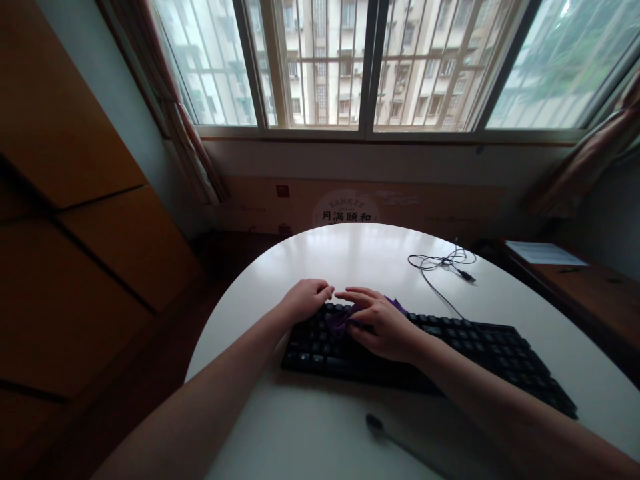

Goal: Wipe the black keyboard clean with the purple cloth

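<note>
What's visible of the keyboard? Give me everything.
The keyboard is black, apparently plastic, with dark keys in rows. It lies keys-up on the white table, slightly slanted. A thin black cable leaves its far edge. The right hand covers some left-side keys with a purple cloth; the left hand is at its far left corner. The right forearm hides part.

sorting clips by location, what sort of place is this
Likely a room in an apartment: a barred window with tied-back curtains faces a multi-storey building, and a wood-toned cabinet stands at left.
</note>
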`<state>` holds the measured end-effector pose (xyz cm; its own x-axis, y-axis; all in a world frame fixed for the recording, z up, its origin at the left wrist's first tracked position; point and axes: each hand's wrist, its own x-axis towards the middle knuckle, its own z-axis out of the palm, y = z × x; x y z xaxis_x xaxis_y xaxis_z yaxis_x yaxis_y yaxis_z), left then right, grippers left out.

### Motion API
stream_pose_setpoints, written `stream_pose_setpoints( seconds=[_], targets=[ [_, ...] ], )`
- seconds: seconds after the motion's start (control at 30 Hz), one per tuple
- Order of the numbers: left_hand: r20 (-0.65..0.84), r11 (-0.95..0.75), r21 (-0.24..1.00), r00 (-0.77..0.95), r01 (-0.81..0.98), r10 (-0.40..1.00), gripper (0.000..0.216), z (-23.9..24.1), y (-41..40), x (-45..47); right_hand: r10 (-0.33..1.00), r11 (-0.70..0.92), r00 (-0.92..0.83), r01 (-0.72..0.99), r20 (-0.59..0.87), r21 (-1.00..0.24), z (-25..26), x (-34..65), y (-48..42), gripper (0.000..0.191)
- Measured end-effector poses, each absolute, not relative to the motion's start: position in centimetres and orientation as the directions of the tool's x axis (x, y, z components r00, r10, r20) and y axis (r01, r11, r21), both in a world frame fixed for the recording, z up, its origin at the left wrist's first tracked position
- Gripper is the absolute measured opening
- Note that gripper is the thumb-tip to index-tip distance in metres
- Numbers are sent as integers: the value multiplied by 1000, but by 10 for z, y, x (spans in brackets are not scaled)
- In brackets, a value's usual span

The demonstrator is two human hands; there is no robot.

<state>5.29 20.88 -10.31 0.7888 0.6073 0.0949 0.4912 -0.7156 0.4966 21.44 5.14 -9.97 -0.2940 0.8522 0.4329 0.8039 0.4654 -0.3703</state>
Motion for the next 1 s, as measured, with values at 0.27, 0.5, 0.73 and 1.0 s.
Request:
stream_pose_setpoints(
  seconds=[0.27,0.5,0.73,1.0],
  targets=[
    [108,-717,511,792,474,601,38,-106,210,53,840,454,-294,841,456,-294,-103,212,52,16],
    [103,-706,524,787,477,608,37,-103,209,53,820,474,-246,799,517,-371,-102,213,52,16],
    [92,-704,516,786,488,612,35,-101,208,52,895,286,291,209,339,-935,-102,226,63,25],
    [83,-723,490,799,488,595,34,-102,209,53,785,227,616,-389,-69,-893,-63,271,69,20]
  ],
)
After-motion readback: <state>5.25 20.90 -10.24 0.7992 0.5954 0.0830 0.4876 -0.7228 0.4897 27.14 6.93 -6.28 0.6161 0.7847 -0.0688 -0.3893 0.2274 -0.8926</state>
